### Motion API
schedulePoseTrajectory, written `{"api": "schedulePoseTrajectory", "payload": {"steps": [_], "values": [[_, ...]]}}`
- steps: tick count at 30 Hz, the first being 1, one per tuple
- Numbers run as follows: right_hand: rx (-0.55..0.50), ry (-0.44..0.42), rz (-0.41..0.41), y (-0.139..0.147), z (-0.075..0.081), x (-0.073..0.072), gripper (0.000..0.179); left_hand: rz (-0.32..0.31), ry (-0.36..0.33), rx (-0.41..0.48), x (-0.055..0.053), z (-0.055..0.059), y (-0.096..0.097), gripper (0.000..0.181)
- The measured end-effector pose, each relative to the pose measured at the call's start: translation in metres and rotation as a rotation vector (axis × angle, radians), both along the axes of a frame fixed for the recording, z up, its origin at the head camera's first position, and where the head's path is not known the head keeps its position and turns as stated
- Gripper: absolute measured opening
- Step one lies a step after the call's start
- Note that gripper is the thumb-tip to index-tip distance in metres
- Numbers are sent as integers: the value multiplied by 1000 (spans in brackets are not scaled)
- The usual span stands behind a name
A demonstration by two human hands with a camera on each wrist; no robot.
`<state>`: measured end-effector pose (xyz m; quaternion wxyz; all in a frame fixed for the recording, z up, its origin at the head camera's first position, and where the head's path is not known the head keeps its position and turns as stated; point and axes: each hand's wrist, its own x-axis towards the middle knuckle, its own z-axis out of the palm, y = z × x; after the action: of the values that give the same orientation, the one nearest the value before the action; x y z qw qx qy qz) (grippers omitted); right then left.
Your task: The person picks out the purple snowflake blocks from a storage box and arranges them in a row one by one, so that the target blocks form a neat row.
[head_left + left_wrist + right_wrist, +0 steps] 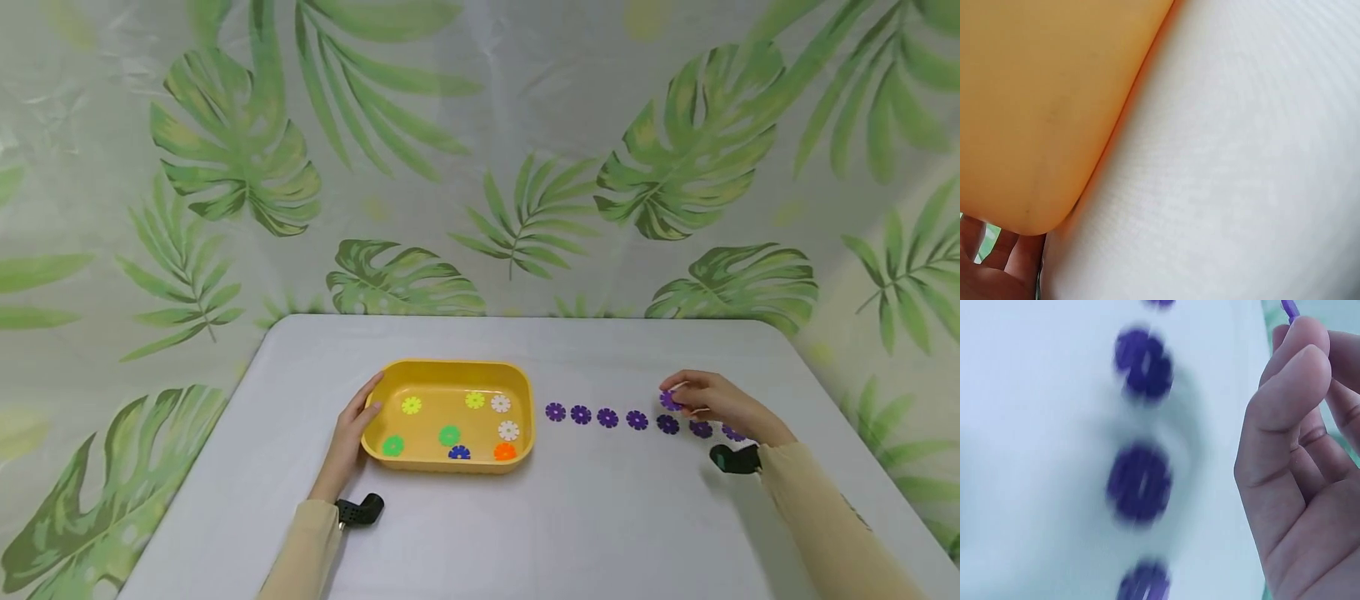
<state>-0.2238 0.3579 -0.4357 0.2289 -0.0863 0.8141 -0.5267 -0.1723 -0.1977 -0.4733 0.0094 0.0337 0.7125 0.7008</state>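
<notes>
My right hand (pixel 720 402) pinches a purple notched snowflake disc (pixel 668 401) between thumb and fingertips, held above a row of similar discs. In the right wrist view, just the edge of the held disc (pixel 1290 309) shows past the fingertips. Several purple discs (pixel 607 417) lie in a line on the table, running from the tray to beneath the right hand. At the left end of a yellow plastic tray (pixel 442 381), my left hand (pixel 347 437) grips the side, thumb at the rim. The left wrist view shows fingers (pixel 1022 259) against the tray's outer wall.
Inside the tray lie loose discs: yellow (pixel 411 405), white (pixel 508 431), green (pixel 449 436), blue (pixel 459 452) and orange (pixel 505 451). A white cloth covers the table (pixel 570 525). Behind its far edge hangs a leaf-patterned curtain (pixel 540 108).
</notes>
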Motion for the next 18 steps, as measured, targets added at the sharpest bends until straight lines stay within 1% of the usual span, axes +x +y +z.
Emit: {"api": "schedulePoseTrajectory", "payload": {"steps": [5,9,11,13,18], "values": [[6,16,-75,53,-11,18,32,3,-9,5,1,0,0,48],[7,18,-184,82,-20,33,24,4,-13,8,1,0,1,48],[16,19,-242,92,-25,39,21,3,-14,5,1,1,0,48],[35,16,-288,99,-28,43,23,2,-17,2,1,1,1,48],[130,45,-326,110,-37,50,37,-2,-19,-6,1,1,1,48]]}}
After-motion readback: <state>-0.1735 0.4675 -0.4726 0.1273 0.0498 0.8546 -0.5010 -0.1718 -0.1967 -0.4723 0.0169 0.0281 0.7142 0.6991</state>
